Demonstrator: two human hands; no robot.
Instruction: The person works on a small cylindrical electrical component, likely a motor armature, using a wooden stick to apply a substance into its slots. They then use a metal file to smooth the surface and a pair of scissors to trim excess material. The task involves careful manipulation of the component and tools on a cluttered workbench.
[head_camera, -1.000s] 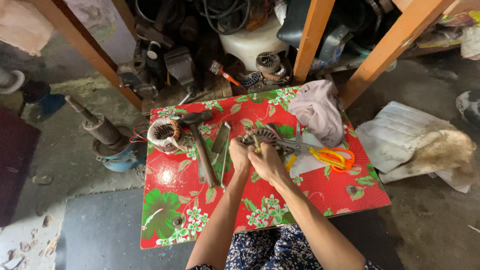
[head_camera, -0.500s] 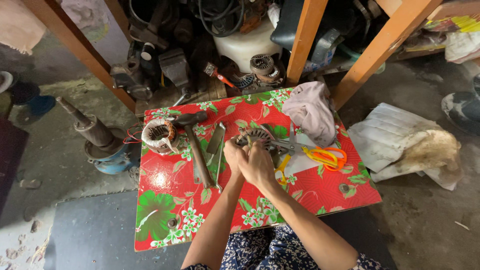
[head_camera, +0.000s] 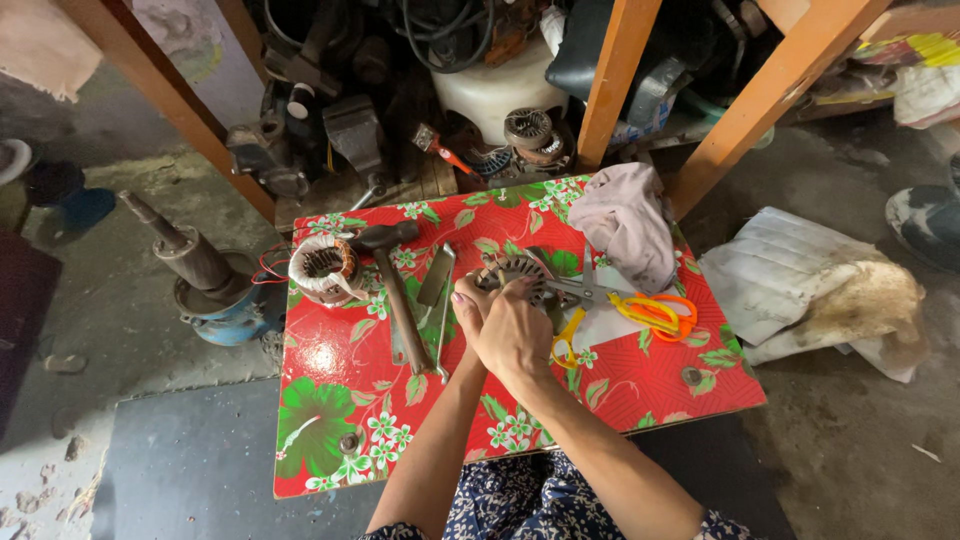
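Both my hands meet over a round toothed metal motor core (head_camera: 512, 270) on a small table with a red flowered cloth (head_camera: 340, 370). My right hand (head_camera: 515, 335) lies on top, fingers curled on the core's near side. My left hand (head_camera: 468, 305) is mostly hidden under it, with only the fingertips showing at the core's left rim. A hammer (head_camera: 395, 290) and a flat metal bar (head_camera: 432, 290) lie just left of my hands. A wound motor coil (head_camera: 322, 268) sits at the table's far left.
Scissors with orange and yellow handles (head_camera: 640, 308) lie right of my hands, a pinkish rag (head_camera: 625, 222) behind them. Orange wooden posts (head_camera: 612, 80) and a heap of motor parts stand beyond the table. A blue motor with a shaft (head_camera: 205, 280) sits on the floor at left.
My hands have stayed together on the core, the right one shifting a little over the left. The view has drifted slightly.
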